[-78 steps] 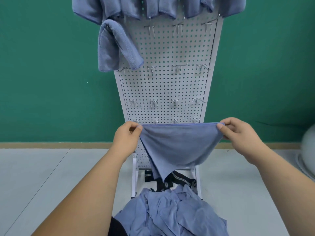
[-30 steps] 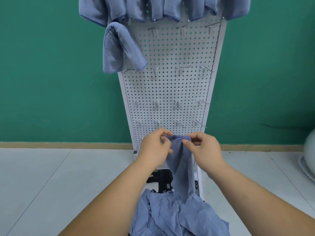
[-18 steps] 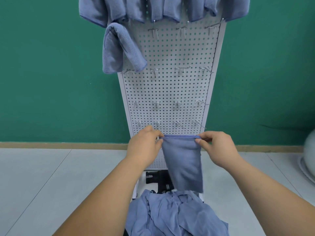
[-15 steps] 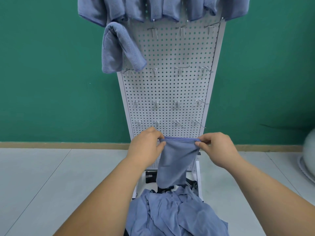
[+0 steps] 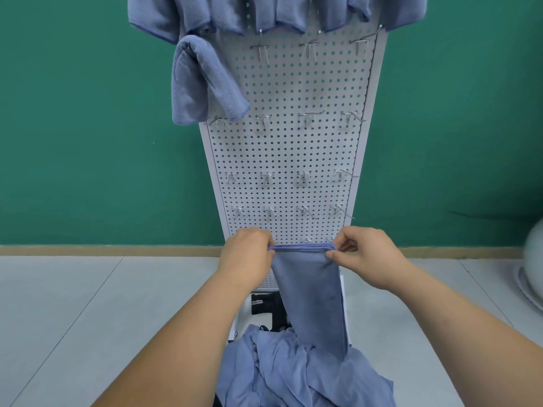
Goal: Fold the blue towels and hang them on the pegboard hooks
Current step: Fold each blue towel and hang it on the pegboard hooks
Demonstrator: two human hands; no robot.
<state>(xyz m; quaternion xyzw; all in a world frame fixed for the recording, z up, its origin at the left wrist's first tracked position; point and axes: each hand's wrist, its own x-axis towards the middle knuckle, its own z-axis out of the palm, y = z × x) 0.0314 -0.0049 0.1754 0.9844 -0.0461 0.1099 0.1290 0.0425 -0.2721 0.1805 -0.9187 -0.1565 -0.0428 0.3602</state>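
A folded blue towel [image 5: 313, 295] hangs as a narrow strip in front of the white pegboard [image 5: 293, 160]. My left hand [image 5: 246, 259] pinches its top left corner and my right hand [image 5: 367, 257] pinches its top right corner, so the top edge is taut between them. The strip's lower end reaches a heap of loose blue towels [image 5: 302, 374] below. Higher up, one folded towel [image 5: 199, 83] hangs from a hook at the board's left, and several more towels [image 5: 279, 10] hang along the top row.
Several bare metal hooks [image 5: 305, 177] stick out of the pegboard in rows. A green wall stands behind, with grey floor tiles below. A black strap [image 5: 264, 306] lies at the board's foot. A pale round object [image 5: 531, 274] sits at the right edge.
The towel, held wide 2.6 s ago, was folded in half as my hands came together. Since then they have drawn its top edge taut, and the strip now hangs longer.
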